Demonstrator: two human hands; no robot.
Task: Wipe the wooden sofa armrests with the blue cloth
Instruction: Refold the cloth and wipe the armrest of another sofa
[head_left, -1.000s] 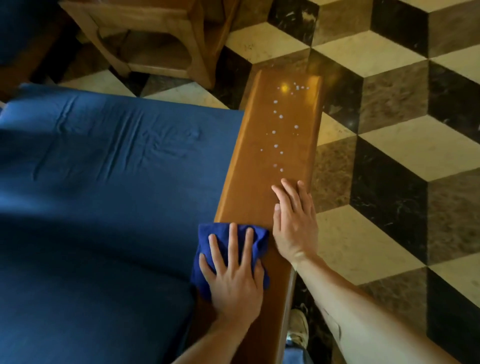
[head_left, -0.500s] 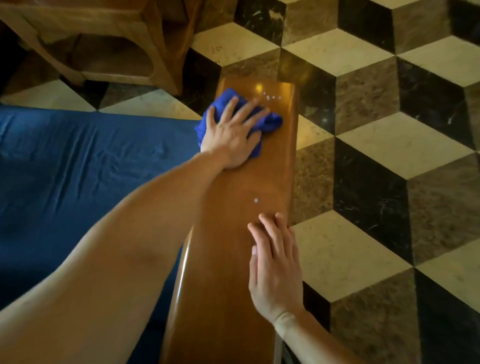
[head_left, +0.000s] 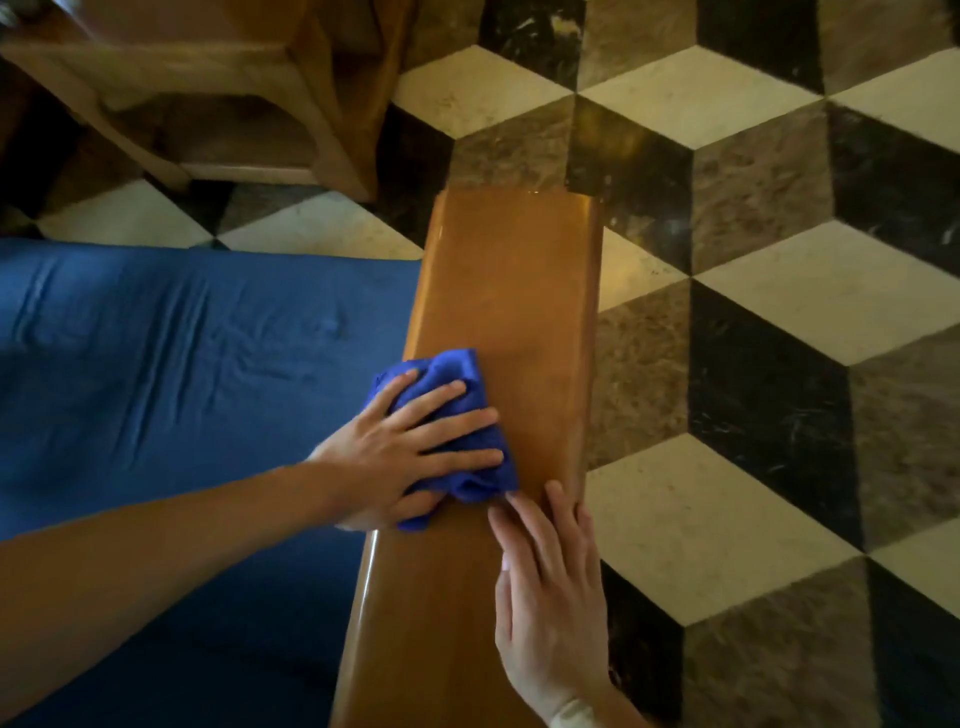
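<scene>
A patterned tile floor (head_left: 753, 322) surrounds a sofa with a blue cushion (head_left: 182, 364) and wooden armrest (head_left: 509, 291). The left hand (head_left: 395, 457), fingers spread, presses the blue cloth (head_left: 467, 410) along the armrest's cushion-side edge. The right hand (head_left: 550, 597) lies flat, fingers together, at its outer edge.

A glossy cube-pattern marble floor (head_left: 779, 322) in cream, brown and black runs under a wooden side table (head_left: 208, 104).

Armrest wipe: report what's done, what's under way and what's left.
Done: the far stretch of the armrest looks clean and glossy, with no droplets visible. Under way: the left hand presses the blue cloth flat on the armrest's middle, while the right hand rests on the near part. Left: the near part under the right hand; any other armrest is out of view.
</scene>
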